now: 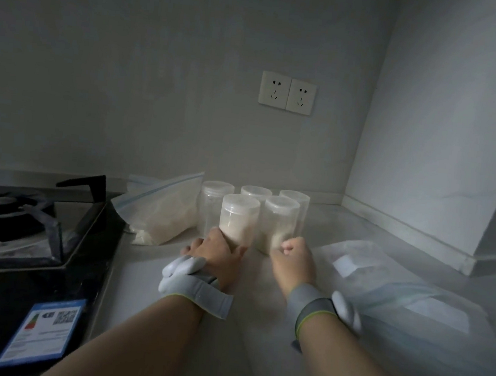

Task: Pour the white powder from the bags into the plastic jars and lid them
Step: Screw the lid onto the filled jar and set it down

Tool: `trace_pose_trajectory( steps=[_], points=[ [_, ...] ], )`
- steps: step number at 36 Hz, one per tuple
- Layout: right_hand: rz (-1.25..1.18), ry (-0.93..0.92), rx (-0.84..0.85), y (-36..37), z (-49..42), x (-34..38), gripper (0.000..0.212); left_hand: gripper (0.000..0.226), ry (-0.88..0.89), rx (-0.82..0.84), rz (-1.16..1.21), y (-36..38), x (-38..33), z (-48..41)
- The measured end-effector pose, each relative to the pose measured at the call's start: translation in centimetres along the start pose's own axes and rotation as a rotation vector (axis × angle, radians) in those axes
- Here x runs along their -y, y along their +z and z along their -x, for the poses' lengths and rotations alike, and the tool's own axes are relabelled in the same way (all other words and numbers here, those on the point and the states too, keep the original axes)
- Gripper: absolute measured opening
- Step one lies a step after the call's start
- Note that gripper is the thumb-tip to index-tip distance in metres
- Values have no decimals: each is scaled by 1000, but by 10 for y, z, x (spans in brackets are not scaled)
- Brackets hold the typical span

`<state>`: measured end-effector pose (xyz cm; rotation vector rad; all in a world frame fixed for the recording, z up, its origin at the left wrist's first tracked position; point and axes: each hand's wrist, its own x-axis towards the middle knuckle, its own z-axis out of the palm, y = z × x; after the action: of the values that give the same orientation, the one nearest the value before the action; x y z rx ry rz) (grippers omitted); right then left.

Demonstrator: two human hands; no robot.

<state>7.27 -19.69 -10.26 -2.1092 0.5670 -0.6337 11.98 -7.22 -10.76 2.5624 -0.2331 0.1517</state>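
**Lidded powder jars, counter corner**

Far left: black gas hob [23,219], blue label [42,331] on its glass. Next: zip bag [163,191], slumped, part full of white powder [157,224], just beside the jars [214,202]. Centre, on grey counter [253,295]: five clear plastic cylinders, tightly clustered, three behind, two in front, all upright, long axis vertical, white lids uppermost. Of these, front-left jar [239,217] part filled, gripped low by left hand [218,256], fingers wrapped round its base. Then front-right jar [280,221], likewise part filled, right hand [294,263] at its foot, fingers curled tight against it. Right: flattened clear bags [412,300].
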Motion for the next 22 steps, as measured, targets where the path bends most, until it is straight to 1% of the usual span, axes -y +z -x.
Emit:
trace_pose_trajectory(
  steps=[4,8,9,16,20,22],
  points=[
    [125,-21,11,2,-6,0,19,33,57,33,-62,-2,0,-8],
    [181,-27,16,2,-8,0,3,36,30,73,-100,-4,0,-14],
    [186,-26,21,1,-9,0,3,36,23,80,-97,-6,0,-15],
    [224,-39,95,-7,5,6,4,30,23,163,-39,-16,5,-12],
    [260,-22,147,-8,17,4,16,25,49,223,-1,-18,7,-4],
    [286,-10,161,-16,27,11,10,18,76,224,4,-25,6,3]
  ],
)
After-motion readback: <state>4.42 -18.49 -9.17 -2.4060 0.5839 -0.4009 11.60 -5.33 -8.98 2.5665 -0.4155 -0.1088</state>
